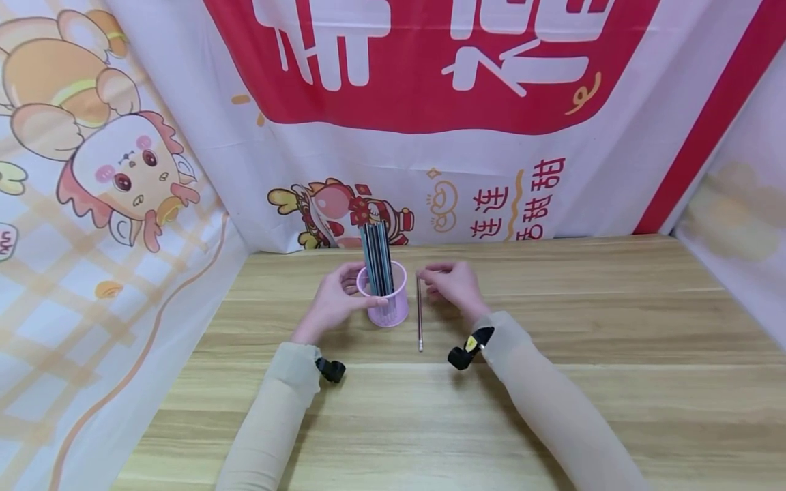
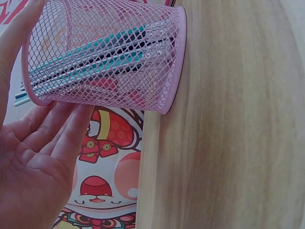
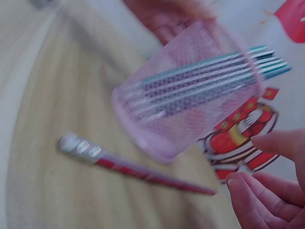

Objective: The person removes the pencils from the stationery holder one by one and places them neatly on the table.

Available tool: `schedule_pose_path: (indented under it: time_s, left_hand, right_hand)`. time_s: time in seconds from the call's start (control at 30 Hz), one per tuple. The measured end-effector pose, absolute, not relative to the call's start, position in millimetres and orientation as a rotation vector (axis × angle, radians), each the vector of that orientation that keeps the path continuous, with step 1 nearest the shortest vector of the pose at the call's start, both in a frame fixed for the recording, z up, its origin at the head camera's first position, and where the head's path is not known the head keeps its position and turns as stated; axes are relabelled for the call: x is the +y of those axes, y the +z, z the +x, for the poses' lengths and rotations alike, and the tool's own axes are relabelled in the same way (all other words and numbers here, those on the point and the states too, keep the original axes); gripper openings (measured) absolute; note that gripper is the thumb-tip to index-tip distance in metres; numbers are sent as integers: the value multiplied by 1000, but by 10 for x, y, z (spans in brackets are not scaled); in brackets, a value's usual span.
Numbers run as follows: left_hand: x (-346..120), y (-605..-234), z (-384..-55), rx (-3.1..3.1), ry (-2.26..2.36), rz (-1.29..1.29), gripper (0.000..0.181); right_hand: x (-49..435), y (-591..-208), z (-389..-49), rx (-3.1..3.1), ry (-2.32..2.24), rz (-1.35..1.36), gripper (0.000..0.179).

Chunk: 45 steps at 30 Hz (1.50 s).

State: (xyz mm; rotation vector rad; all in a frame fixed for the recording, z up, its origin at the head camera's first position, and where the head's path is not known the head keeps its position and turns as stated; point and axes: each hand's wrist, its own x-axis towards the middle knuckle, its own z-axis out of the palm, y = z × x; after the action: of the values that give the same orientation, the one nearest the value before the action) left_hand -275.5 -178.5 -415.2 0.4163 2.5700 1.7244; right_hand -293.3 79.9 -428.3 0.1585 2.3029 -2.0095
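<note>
A pink mesh pencil cup (image 1: 399, 307) stands upright on the table, with several teal, black and silvery pencils (image 1: 377, 256) leaning in it, their eraser ends at the bottom (image 2: 155, 40). My left hand (image 1: 338, 296) holds the cup from its left side, thumb on the near side and fingers round the far side. Just right of the cup a dark red pencil (image 1: 420, 314) lies on the wood, its white eraser end towards me. My right hand (image 1: 454, 283) is beside its far tip; in the right wrist view thumb and fingers (image 3: 271, 191) are parted and hold nothing.
The wood-grain table (image 1: 393, 423) meets a printed cloth backdrop (image 1: 430, 204) close behind the cup. Another patterned cloth (image 1: 123, 307) hangs along the left side. Each wrist wears a small black camera (image 1: 331, 370).
</note>
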Motion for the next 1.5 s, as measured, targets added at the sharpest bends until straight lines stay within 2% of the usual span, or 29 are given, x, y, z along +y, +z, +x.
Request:
schedule_pose_path:
  time_s: [0.33,0.57,0.9,1.5]
  left_hand:
    - [-1795,-4151,-2759,2564,1720,414,89]
    - [-1789,-4145,-2752,2562,1718,409,89]
    - [-1794,-4161,-2766,2567,1718,424,89]
    - [-1791,-4167,-2808,2515,1740,419,85]
  right_hand:
    - [848,-3810,-2856,2274,-2158,-11,42]
    - [813,-3637,-2850,2339,-2082,-138,48]
    - [652,-3696,-3010,2412,-1925,-360,39]
    - [385,-3910,-3182,2408,-1975,-279,32]
